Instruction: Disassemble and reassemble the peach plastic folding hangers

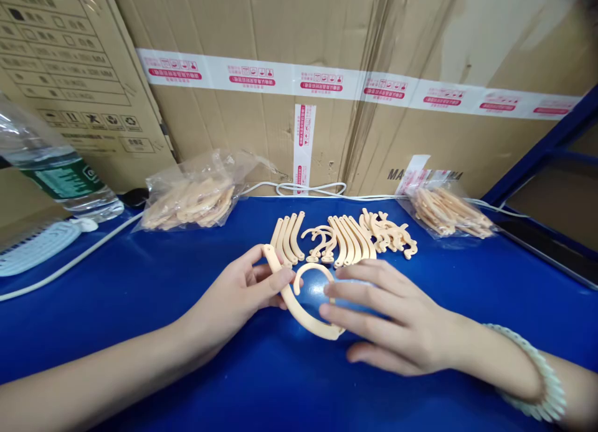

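My left hand [255,286] pinches a beige curved hanger arm [303,314] between thumb and fingers, above the blue tabletop. A round hanger hook [314,267] of the same colour curls above the arm's lower end and seems joined to it; my right fingers hide the joint. My right hand [392,314] is open, fingers spread beside and partly over the hook; whether they touch it I cannot tell. Just behind lie rows of loose curved arms [290,236] and more arms [350,240], with several hooks [320,240] between them. A heap of small curved pieces [389,233] sits at their right.
At the back left lies a clear bag [196,198] of beige pieces, with another bag [448,211] at the back right. A water bottle [60,170] and a pale blue hairbrush [40,248] stand left. A white cable [70,267] crosses the table. Cardboard boxes [243,127] wall the back.
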`<state>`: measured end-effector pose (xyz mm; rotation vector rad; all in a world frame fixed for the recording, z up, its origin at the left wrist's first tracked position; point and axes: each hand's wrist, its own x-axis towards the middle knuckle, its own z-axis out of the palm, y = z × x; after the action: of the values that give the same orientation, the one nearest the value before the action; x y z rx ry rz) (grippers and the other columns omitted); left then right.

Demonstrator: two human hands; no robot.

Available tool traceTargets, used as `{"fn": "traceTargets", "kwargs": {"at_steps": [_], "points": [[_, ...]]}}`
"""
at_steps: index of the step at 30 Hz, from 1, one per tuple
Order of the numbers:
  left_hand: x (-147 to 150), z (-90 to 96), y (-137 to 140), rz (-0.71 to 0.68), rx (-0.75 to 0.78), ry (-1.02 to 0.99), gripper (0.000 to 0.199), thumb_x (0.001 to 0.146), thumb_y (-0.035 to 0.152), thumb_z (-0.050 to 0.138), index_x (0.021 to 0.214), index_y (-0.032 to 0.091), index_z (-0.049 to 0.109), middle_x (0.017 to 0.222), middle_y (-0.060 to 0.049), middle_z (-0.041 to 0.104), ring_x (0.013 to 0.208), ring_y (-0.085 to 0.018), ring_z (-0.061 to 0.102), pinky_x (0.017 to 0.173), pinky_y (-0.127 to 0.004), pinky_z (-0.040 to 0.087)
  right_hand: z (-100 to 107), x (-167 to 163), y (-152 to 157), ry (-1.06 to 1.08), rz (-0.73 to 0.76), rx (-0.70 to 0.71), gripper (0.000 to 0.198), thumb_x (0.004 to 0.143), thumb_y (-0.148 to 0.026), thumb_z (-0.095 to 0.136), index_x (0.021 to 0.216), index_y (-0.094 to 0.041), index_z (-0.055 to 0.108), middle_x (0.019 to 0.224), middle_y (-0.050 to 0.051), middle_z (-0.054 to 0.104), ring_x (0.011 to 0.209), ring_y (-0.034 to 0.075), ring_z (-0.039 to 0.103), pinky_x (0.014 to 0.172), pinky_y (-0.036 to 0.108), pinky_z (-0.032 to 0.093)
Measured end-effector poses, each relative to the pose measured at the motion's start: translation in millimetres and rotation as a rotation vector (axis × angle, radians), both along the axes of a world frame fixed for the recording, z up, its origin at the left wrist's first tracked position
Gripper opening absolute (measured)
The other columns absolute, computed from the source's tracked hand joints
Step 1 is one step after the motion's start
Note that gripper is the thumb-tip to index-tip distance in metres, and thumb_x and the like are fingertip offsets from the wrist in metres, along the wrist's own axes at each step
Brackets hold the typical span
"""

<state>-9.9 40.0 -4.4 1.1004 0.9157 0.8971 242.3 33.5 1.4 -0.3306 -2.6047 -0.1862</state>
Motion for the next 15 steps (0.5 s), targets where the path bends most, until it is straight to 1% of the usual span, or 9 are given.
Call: {"fn": "traceTargets", "kwargs": {"at_steps": [2, 3, 6, 8, 10, 12, 13, 14, 15], "points": [[-0.1, -0.6, -1.7, -0.008, 0.021, 0.012, 0.027, 0.083, 0.036, 0.073, 0.093, 0.018, 0.056, 0.085, -0.001, 0.068, 0.082, -0.014, 0.063, 0.072, -0.025, 0.054, -3.7, -4.4, -2.2, -0.046, -0.01, 0.031, 0.035, 0.099, -0.032, 0.051, 0.125, -0.009, 0.059, 0.119, 0.012, 0.064, 0.122, 0.028, 0.049, 0.104, 0.045, 0.038], [-0.2, -1.0, -2.3, -0.013, 0.025, 0.017, 0.027, 0.083, 0.036, 0.072, 0.093, 0.018, 0.055, 0.086, -0.001, 0.068, 0.082, -0.014, 0.063, 0.072, -0.024, 0.054, -5.3, -5.2, -1.4, -0.044, -0.027, 0.02, 0.031, 0.099, -0.029, 0.051, 0.122, -0.01, 0.061, 0.116, 0.011, 0.066, 0.121, 0.027, 0.049, 0.104, 0.044, 0.037], [-0.5, -2.4, -3.4, -0.023, 0.018, 0.043, 0.027, 0.085, 0.036, 0.071, 0.095, 0.019, 0.052, 0.091, -0.003, 0.07, 0.082, -0.013, 0.063, 0.071, -0.022, 0.053, -7.4, -5.5, 2.7, -0.016, -0.04, -0.076, 0.022, 0.1, -0.024, 0.049, 0.109, -0.013, 0.065, 0.103, 0.008, 0.067, 0.113, 0.024, 0.052, 0.099, 0.041, 0.039], [-0.3, -3.5, -3.9, -0.014, 0.03, 0.068, 0.029, 0.086, 0.035, 0.069, 0.102, 0.02, 0.05, 0.096, -0.005, 0.07, 0.081, -0.013, 0.063, 0.07, -0.023, 0.054, -7.7, -4.9, 4.2, -0.017, -0.03, -0.137, 0.021, 0.1, -0.025, 0.048, 0.105, -0.014, 0.065, 0.096, 0.007, 0.066, 0.107, 0.023, 0.054, 0.097, 0.041, 0.039], [-0.2, -4.6, -4.4, 0.037, 0.098, 0.089, 0.038, 0.086, 0.034, 0.068, 0.114, 0.023, 0.046, 0.11, -0.007, 0.066, 0.082, -0.015, 0.065, 0.07, -0.027, 0.057, -8.4, -4.0, 4.5, -0.006, -0.039, -0.166, 0.021, 0.1, -0.027, 0.049, 0.105, -0.013, 0.064, 0.094, 0.007, 0.065, 0.099, 0.021, 0.055, 0.095, 0.041, 0.039], [-1.0, -5.9, -5.2, 0.147, 0.256, 0.133, 0.049, 0.087, 0.032, 0.066, 0.127, 0.03, 0.039, 0.129, -0.007, 0.056, 0.091, -0.019, 0.065, 0.074, -0.034, 0.059, -9.5, -3.2, 4.0, 0.025, -0.062, -0.184, 0.021, 0.1, -0.029, 0.05, 0.105, -0.013, 0.062, 0.093, 0.007, 0.064, 0.092, 0.019, 0.056, 0.094, 0.041, 0.038], [-1.9, -6.6, -5.8, 0.203, 0.382, 0.189, 0.052, 0.088, 0.031, 0.064, 0.131, 0.033, 0.036, 0.137, -0.007, 0.048, 0.101, -0.021, 0.063, 0.082, -0.039, 0.058, -9.9, -3.1, 3.5, 0.037, -0.071, -0.191, 0.022, 0.1, -0.03, 0.049, 0.105, -0.013, 0.061, 0.092, 0.007, 0.064, 0.089, 0.018, 0.056, 0.094, 0.041, 0.037], [-3.1, -7.5, -6.4, 0.24, 0.536, 0.273, 0.053, 0.088, 0.029, 0.063, 0.133, 0.035, 0.036, 0.143, -0.006, 0.042, 0.112, -0.024, 0.059, 0.092, -0.043, 0.054, -10.1, -3.3, 2.6, 0.043, -0.078, -0.195, 0.022, 0.101, -0.03, 0.048, 0.105, -0.012, 0.061, 0.091, 0.006, 0.064, 0.085, 0.017, 0.057, 0.094, 0.041, 0.037], [-4.3, -8.5, -7.3, 0.242, 0.707, 0.38, 0.052, 0.088, 0.027, 0.063, 0.133, 0.035, 0.038, 0.146, -0.005, 0.039, 0.123, -0.026, 0.051, 0.101, -0.046, 0.047, -10.1, -3.7, 1.6, 0.044, -0.081, -0.191, 0.023, 0.101, -0.031, 0.047, 0.104, -0.013, 0.061, 0.09, 0.006, 0.064, 0.082, 0.016, 0.056, 0.094, 0.04, 0.036]]}}
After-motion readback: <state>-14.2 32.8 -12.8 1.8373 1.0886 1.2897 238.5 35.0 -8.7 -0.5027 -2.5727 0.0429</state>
